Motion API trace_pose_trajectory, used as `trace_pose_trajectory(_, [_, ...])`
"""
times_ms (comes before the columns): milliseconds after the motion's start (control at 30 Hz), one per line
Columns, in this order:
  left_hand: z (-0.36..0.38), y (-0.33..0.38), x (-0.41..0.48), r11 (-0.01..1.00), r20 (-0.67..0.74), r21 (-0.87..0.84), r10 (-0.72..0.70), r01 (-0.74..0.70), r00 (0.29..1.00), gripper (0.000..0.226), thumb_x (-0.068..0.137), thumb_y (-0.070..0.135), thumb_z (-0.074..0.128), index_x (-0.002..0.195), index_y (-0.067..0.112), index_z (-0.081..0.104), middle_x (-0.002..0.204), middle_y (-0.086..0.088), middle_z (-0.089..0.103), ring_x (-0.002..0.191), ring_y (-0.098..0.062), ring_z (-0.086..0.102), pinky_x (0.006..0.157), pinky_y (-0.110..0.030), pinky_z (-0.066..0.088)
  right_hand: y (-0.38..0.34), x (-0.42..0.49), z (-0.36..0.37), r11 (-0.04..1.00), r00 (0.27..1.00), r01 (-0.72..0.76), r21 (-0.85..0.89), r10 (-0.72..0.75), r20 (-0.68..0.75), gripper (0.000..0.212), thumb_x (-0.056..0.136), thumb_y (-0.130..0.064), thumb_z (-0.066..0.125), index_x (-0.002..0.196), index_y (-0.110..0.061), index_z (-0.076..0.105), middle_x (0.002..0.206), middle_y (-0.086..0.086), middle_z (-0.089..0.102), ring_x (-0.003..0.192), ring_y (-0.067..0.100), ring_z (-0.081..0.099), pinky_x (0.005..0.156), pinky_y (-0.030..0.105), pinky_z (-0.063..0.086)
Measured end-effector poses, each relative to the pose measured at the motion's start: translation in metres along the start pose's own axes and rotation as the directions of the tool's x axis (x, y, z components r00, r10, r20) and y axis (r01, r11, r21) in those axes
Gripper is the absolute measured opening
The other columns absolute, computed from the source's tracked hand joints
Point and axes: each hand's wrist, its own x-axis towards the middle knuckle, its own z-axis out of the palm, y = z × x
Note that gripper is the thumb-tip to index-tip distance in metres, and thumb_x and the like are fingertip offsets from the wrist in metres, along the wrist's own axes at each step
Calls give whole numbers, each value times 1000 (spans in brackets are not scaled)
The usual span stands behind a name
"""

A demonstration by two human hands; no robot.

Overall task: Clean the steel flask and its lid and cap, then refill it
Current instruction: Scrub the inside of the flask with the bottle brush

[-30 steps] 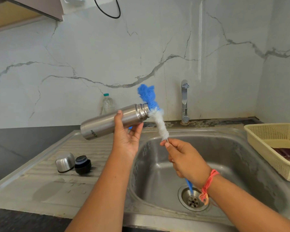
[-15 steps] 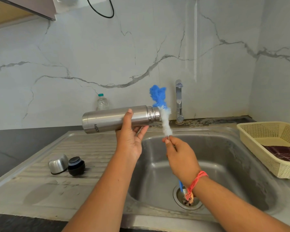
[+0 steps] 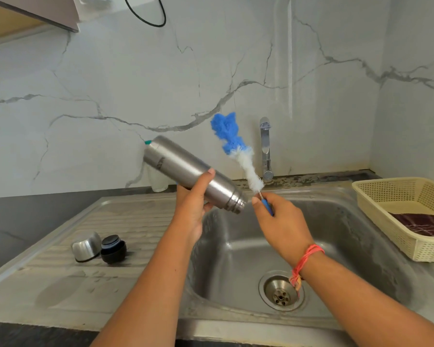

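From the head camera I see the left hand (image 3: 193, 209) gripping the steel flask (image 3: 186, 171) over the sink (image 3: 356, 246) rim, thumb curled across the body and fingers wrapped behind. The flask is tilted, open threaded mouth down towards the basin, base up and to the left. There is dark lettering near its base – I cannot read it.

The right hand (image 3: 281, 226) pinches the bottle brush (image 3: 238, 151) by its blue handle, its white-and-blue bristles pointing up, just beside the flask's mouth and outside it.

On the ribbed drainboard (image 3: 135, 226) the steel cap (image 3: 85, 246) and black lid (image 3: 113, 249) sit touching each other. At the right, a cream basket (image 3: 386, 196) holds a dark cloth (image 3: 426, 224).
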Motion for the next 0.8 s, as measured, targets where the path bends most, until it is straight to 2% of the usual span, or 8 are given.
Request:
trace_pose_trajectory(100, [8,-6,-4,997,120,68,-42,34,992,56,85,43,79,134,29,56,120,0,75,108,-16,74,90,-47,61,0,5,-6,991,999,-35,130,36,0,21,91,-47,67,100,-28,66,82,-7,70,77,5,63,68,12,46])
trace_pose_trajectory(200, [12,-10,-9,988,231,125,-117,90,966,74,78,63,74,140,30,52,124,-1,74,111,-18,73,88,-46,61,4,9,-8,955,996,-64,291,45,71,32,85,-49,75,107,-28,67,97,-4,74,90,7,70,85,26,55])
trace_pose_trajectory(333, [18,-20,-14,971,340,212,-180,111,923,80,82,72,64,148,29,46,132,-2,71,120,-22,69,103,-55,54,6,7,-4,918,982,-126,376,60,181,59,62,-62,86,108,-33,64,105,1,75,95,20,74,85,42,61])
trace_pose_trajectory(433, [18,-20,-13,964,431,182,-257,196,865,69,92,59,64,149,23,47,137,-9,68,125,-28,66,109,-55,49,8,6,-6,895,968,-171,413,75,239,52,70,-47,89,111,-32,60,91,-1,75,72,8,71,61,24,56])
trace_pose_trajectory(500, [13,-16,-12,954,485,192,-296,231,823,65,92,36,75,148,17,49,137,-14,67,127,-32,64,109,-57,48,8,6,-10,881,964,-196,430,92,250,45,78,-39,85,113,-28,59,77,-7,68,54,-1,60,49,15,45])
trace_pose_trajectory(633, [1,-11,-11,948,574,202,-319,247,754,67,82,4,75,145,11,52,139,-18,64,130,-32,62,107,-48,52,6,11,-11,754,950,-293,587,160,269,41,84,-26,82,116,-16,59,96,10,73,77,20,73,66,35,59])
trace_pose_trajectory(700, [-2,-12,-11,940,603,201,-340,275,722,64,85,2,73,145,8,52,141,-19,62,131,-32,61,107,-43,53,6,12,-12,704,940,-330,629,184,287,41,85,-22,80,119,-13,59,102,14,73,83,24,74,67,36,58])
trace_pose_trajectory(800, [2,-14,-14,939,581,182,-343,293,738,57,89,6,73,143,7,54,138,-19,64,124,-30,66,97,-40,58,6,13,-14,666,934,-345,662,175,311,44,87,-20,78,124,-6,58,106,16,74,87,27,74,67,35,59])
